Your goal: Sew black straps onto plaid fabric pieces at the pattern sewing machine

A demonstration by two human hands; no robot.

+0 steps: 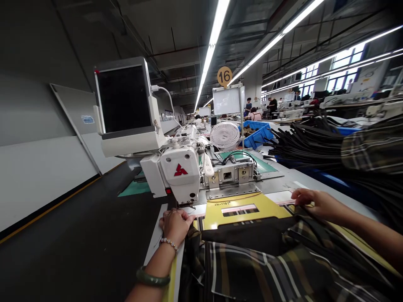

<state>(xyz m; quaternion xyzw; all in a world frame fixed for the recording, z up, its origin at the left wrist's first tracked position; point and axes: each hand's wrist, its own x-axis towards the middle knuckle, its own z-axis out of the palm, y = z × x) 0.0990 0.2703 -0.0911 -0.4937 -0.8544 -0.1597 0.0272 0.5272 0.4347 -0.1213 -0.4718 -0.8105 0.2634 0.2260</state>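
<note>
A dark plaid fabric (239, 268) spreads across the front of the sewing machine's work surface. My left hand (174, 224), wearing a bead bracelet and a green bangle, is closed at the fabric's left end, just below the machine head (181, 172); its fingertips are partly hidden. At the far right end, my right hand (310, 203) pinches the fabric's edge between thumb and fingers. Between both hands lies a yellow template (217, 216) with a rectangular cut-out, where a strip of plaid shows. The metal clamp plate (233, 191) touches the template's back edge.
A dark monitor (124, 100) stands above the machine on the left. Behind the clamp are a white fan (224, 135) and a blue crate (256, 133). Dark fabric strips (302, 140) are heaped at right. Several people work in the background.
</note>
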